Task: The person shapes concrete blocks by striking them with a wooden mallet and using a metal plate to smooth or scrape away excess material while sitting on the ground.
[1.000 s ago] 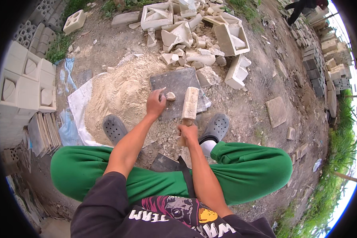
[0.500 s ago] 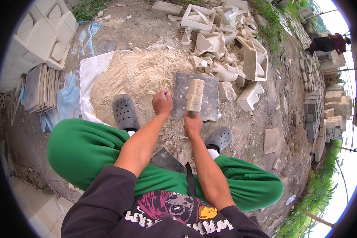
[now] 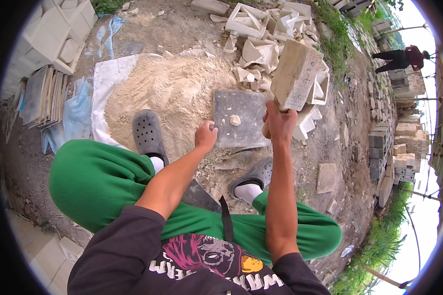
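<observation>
My right hand (image 3: 280, 123) is wrapped around the handle of a heavy wooden mallet (image 3: 296, 73). The block-shaped head is raised above a dark square slab (image 3: 224, 135) and to its right. On the slab lies one small pale lump of stone or plaster (image 3: 235, 120), with a few crumbs around it. My left hand (image 3: 206, 135) is curled into a loose fist beside the slab's left edge, with nothing showing in it. A broad heap of pale crushed powder (image 3: 167, 93) spreads on a white sheet (image 3: 101, 98) left of the slab.
Broken pale cast pieces (image 3: 261, 54) are piled beyond the slab. Thin boards (image 3: 42, 98) and blue plastic (image 3: 79, 115) lie at the left, below stacked pale blocks (image 3: 59, 29). A flat stone (image 3: 326, 178) rests at the right. Another person (image 3: 403, 60) stands far off, upper right.
My right hand has lifted the mallet up and to the right, off the slab area, uncovering the small pale lump. My left hand stays near the slab's edge, slightly lower.
</observation>
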`<state>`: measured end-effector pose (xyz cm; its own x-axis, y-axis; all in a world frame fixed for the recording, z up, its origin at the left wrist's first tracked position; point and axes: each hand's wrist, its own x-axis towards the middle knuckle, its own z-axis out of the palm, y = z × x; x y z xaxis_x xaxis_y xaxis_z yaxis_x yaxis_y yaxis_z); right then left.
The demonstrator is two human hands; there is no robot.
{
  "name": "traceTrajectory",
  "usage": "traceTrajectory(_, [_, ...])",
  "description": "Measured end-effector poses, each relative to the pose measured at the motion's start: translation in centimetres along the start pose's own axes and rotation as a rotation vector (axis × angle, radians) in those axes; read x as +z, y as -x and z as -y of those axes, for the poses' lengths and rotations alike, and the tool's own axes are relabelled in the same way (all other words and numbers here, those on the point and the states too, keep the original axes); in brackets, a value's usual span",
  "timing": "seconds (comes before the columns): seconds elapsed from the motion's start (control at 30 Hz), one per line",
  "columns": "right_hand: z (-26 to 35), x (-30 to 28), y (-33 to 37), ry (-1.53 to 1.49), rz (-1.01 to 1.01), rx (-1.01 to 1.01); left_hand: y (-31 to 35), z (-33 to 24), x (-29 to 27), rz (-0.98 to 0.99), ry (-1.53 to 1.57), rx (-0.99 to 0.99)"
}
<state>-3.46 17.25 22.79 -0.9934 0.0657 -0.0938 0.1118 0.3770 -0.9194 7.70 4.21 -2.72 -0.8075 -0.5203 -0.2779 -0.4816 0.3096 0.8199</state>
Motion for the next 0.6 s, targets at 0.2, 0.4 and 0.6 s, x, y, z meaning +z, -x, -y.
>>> traceTrajectory(0.2, [-13.4, 2.6, 5.4, 0.076, -0.019, 0.186, 0.9, -1.4, 0.7, 0.069, 0.181, -0.116])
traceTrajectory(0.4, [-17.7, 2.4, 7.8, 0.263, 0.147, 0.519, 0.5, -1.5, -0.4, 0.072, 0.08, -0.137])
traceTrajectory(0.6, [-19.6, 1.2, 8.2, 0.254, 0.183, 0.573, 1.0, -3.8, -0.1, -0.171, -0.194, 0.366])
